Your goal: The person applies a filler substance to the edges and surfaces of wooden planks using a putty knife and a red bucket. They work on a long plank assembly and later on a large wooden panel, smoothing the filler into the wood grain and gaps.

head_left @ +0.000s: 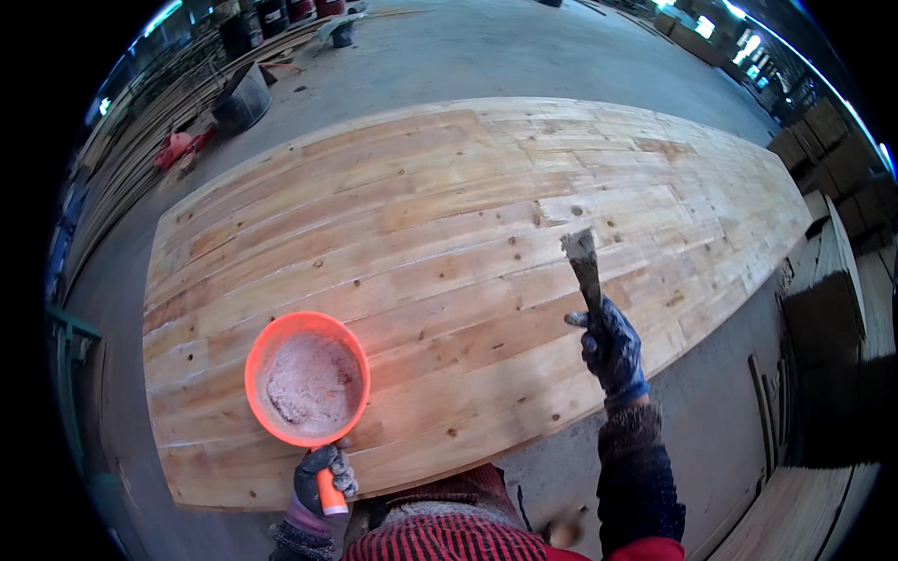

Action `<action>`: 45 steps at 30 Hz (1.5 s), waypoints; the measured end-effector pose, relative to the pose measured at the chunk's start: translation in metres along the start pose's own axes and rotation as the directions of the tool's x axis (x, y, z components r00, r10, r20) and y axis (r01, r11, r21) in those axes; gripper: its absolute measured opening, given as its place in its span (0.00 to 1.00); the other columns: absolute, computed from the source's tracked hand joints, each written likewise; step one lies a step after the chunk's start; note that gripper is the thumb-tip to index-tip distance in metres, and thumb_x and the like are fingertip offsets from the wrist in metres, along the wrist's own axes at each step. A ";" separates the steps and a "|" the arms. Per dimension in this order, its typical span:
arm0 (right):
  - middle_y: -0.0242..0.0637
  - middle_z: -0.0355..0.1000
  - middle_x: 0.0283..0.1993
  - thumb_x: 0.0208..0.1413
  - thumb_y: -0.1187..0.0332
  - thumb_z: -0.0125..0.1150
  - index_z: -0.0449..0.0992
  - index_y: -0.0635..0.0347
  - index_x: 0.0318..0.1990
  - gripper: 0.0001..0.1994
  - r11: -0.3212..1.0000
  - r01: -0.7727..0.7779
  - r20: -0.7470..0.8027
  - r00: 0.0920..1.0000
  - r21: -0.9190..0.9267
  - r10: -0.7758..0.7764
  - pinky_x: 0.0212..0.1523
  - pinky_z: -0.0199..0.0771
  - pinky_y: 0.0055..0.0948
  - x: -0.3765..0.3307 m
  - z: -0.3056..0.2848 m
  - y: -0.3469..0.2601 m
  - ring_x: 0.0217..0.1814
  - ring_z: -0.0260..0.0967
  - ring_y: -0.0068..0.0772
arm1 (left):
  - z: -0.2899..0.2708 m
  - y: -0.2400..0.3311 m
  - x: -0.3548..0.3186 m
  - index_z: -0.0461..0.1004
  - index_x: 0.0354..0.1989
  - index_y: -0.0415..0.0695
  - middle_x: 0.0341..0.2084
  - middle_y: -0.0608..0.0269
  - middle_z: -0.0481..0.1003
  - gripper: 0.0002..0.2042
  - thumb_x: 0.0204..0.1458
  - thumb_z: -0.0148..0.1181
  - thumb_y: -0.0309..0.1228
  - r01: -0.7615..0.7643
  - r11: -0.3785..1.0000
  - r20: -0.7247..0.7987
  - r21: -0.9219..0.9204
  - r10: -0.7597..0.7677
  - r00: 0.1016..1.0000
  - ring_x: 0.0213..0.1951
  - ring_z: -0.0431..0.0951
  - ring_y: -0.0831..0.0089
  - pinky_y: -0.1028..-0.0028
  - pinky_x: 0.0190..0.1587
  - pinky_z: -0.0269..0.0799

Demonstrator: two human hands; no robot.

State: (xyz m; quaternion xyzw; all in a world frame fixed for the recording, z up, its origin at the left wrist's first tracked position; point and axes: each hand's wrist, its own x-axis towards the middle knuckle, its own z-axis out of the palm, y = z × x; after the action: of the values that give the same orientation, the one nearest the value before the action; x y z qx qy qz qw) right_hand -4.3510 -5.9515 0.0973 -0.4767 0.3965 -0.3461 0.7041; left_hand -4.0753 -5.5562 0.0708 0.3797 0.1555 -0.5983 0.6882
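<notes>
A person is standing at the near edge of a large glued pine panel (449, 280) and looking down on it, both hands in dark work gloves.

The left hand (318, 481), at about seven o'clock in the view, is gripping the short orange handle of an orange plastic scoop-bowl (307, 379), its fingers curled tight around the handle. The bowl is sitting over the panel's near left part and is holding a pale pinkish-grey paste, probably wood filler, heaped and smeared up its inner wall. It is likely moderately heavy for its size, with all the weight out ahead of the handle, so a firm grip close to the bowl would be steadying it best. The plastic probably flexes a little, and the paste looks thick enough not to slop.

The right hand (613, 351), at about four o'clock, is closing its fingers around the handle of a putty knife (582, 262), whose blade is pointing up toward twelve o'clock. The blade is flat, grey and crusted with dried filler at its wide tip. It seems light, thin and springy, best held by the handle.

The panel is showing finger-jointed strips in warm yellow and orange tones, dotted with dark knots. Around it, a concrete floor (524, 56) and stacked boards (832, 280) at three o'clock are showing.
</notes>
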 end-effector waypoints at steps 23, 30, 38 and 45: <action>0.44 0.77 0.32 0.57 0.59 0.53 0.79 0.47 0.45 0.12 -0.175 0.257 0.298 0.915 -0.950 -0.273 0.33 0.74 0.45 0.235 -0.023 0.009 0.34 0.77 0.46 | 0.035 -0.019 0.005 0.65 0.55 0.37 0.21 0.67 0.68 0.20 0.56 0.51 0.36 -0.047 0.981 -0.106 -0.187 0.028 0.994 0.19 0.71 0.71 0.62 0.23 0.68; 0.42 0.76 0.26 0.57 0.62 0.49 0.77 0.49 0.31 0.10 -0.397 0.347 0.375 0.927 -0.850 0.009 0.30 0.72 0.48 0.262 0.014 -0.074 0.29 0.74 0.49 | 0.029 -0.016 0.007 0.64 0.55 0.37 0.22 0.66 0.69 0.20 0.57 0.50 0.36 -0.008 0.974 -0.119 -0.225 -0.019 0.993 0.19 0.71 0.70 0.61 0.23 0.68; 0.45 0.78 0.30 0.54 0.61 0.50 0.80 0.51 0.35 0.11 -0.469 0.400 0.305 0.914 -0.787 0.268 0.33 0.75 0.46 0.261 0.008 -0.084 0.33 0.77 0.50 | 0.039 -0.015 0.006 0.64 0.55 0.37 0.21 0.67 0.69 0.21 0.56 0.51 0.36 -0.020 0.975 -0.149 -0.222 -0.013 0.989 0.19 0.71 0.70 0.63 0.22 0.67; 0.45 0.78 0.36 0.55 0.63 0.49 0.80 0.52 0.40 0.13 -0.404 0.305 0.273 0.952 -0.862 0.136 0.41 0.76 0.47 0.251 0.002 -0.015 0.39 0.77 0.47 | 0.044 -0.015 0.005 0.64 0.55 0.38 0.21 0.67 0.69 0.21 0.56 0.52 0.37 -0.032 0.981 -0.161 -0.191 0.001 0.987 0.19 0.71 0.70 0.63 0.23 0.68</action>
State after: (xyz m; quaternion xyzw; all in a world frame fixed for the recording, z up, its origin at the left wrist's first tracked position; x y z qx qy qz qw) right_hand -4.2389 -6.1720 0.0546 -0.9171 0.3677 0.1544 0.0000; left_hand -4.0989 -5.5906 0.0912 0.3593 0.2644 -0.5423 0.7119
